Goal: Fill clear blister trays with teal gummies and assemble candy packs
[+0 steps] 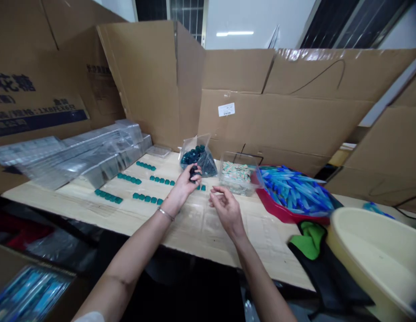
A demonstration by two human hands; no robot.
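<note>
dark pieces (194, 172) partly hidden, cream basin (378, 241) cut off at right

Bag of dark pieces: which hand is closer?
Left. The left hand is just in front of the bag; the right hand is farther, to the front right.

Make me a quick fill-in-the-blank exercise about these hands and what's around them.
The left hand holds dark pieces, and a bracelet circles its ____.
Blue pointed pieces are heaped in a basin coloured ____.
The large tub at the lower right is pale ____.
In the picture, the green fabric lies to the ____ of the right hand.

Missing words: wrist; red; yellow; right.
</note>
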